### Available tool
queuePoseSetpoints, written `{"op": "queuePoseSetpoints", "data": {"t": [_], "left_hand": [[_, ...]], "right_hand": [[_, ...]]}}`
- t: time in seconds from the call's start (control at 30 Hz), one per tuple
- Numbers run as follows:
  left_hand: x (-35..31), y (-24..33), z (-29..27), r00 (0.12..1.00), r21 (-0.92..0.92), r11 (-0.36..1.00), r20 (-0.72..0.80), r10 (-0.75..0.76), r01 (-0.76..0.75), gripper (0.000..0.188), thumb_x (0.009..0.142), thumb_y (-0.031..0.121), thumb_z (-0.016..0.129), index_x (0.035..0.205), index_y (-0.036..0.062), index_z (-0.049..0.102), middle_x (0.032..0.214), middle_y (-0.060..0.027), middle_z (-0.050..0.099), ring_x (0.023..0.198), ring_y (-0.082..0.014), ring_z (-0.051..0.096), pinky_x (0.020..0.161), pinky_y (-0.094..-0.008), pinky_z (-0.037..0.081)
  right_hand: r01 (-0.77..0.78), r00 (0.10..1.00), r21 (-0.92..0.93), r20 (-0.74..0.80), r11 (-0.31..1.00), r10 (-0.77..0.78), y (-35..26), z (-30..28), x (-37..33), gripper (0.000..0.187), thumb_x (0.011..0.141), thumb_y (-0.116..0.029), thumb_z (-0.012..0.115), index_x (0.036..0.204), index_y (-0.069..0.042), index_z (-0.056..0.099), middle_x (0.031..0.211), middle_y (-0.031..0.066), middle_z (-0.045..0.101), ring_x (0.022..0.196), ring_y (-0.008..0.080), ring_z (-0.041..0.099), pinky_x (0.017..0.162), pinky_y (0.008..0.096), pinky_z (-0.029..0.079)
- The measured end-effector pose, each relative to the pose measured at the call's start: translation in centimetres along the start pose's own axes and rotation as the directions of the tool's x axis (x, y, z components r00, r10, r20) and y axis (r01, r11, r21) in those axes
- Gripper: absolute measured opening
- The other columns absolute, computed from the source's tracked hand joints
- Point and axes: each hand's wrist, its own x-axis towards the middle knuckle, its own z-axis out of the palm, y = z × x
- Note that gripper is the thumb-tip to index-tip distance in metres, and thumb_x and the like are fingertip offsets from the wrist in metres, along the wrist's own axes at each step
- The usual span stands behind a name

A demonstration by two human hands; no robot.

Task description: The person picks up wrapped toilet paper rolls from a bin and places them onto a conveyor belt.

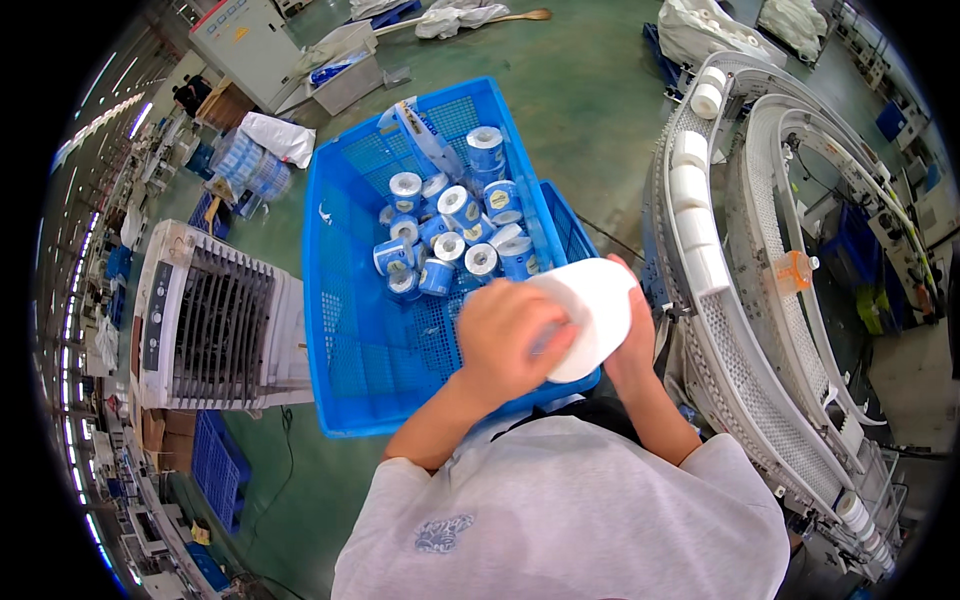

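A white toilet paper roll (598, 308) is held up over the near right corner of a blue plastic crate (345, 405). My right hand (636, 335) grips the roll from its right side, with part of the fingers behind it. My left hand (512, 338) is closed with curled fingers against the roll's left side, somewhat blurred; a small bluish patch shows by the fingers. Inside the crate lie several toilet paper rolls in blue wrappers (458, 207), heaped toward its far right. A clear plastic bag (428, 140) hangs at the far wall.
On my right a curved white conveyor (745, 320) carries several bare white rolls (690, 188). An orange-capped bottle (795, 270) stands by its inner track. To the left are an air cooler (215, 315) and a blue pallet (218, 465). A grey bin (348, 85) lies beyond the crate.
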Motion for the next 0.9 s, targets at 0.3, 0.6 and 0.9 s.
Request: {"op": "queuePoseSetpoints", "data": {"t": [0.3,0.6,0.9], "left_hand": [[-0.9,-12.5,2.9,0.941,0.349,0.892,0.077,-0.331,0.285,0.02,0.081,0.02,0.059,0.07,0.0036,0.054,0.07,-0.0093,0.054,0.061,-0.0255,0.051,0.055,-0.0346,0.039],[-1.6,-5.3,0.1,0.833,-0.263,0.791,0.144,-0.535,0.553,0.019,0.082,0.022,0.061,0.084,0.0028,0.06,0.072,-0.0064,0.057,0.066,-0.0156,0.053,0.06,-0.026,0.041],[-3.2,-8.3,2.5,0.737,0.249,0.738,0.117,-0.665,0.627,0.029,0.083,0.035,0.056,0.095,0.0086,0.06,0.079,-0.0127,0.062,0.071,-0.0298,0.06,0.06,-0.037,0.044]], "right_hand": [[-0.232,0.932,-0.08,0.268,0.969,0.245,-0.9,0.9,-4.4,0.061,0.085,-0.043,0.051,0.126,0.001,0.041,0.116,0.0134,0.053,0.105,0.0215,0.054,0.091,0.0341,0.043],[-0.39,0.917,0.285,0.028,0.876,0.399,0.0,-1.4,-1.2,0.044,0.091,-0.036,0.038,0.123,-0.006,0.045,0.104,0.0068,0.059,0.082,0.0153,0.059,0.07,0.029,0.049],[-0.263,0.961,0.217,-0.03,0.94,0.276,0.0,-3.2,0.2,0.036,0.092,-0.033,0.038,0.111,-0.006,0.051,0.099,0.0047,0.06,0.082,0.0163,0.059,0.073,0.0315,0.05]]}}
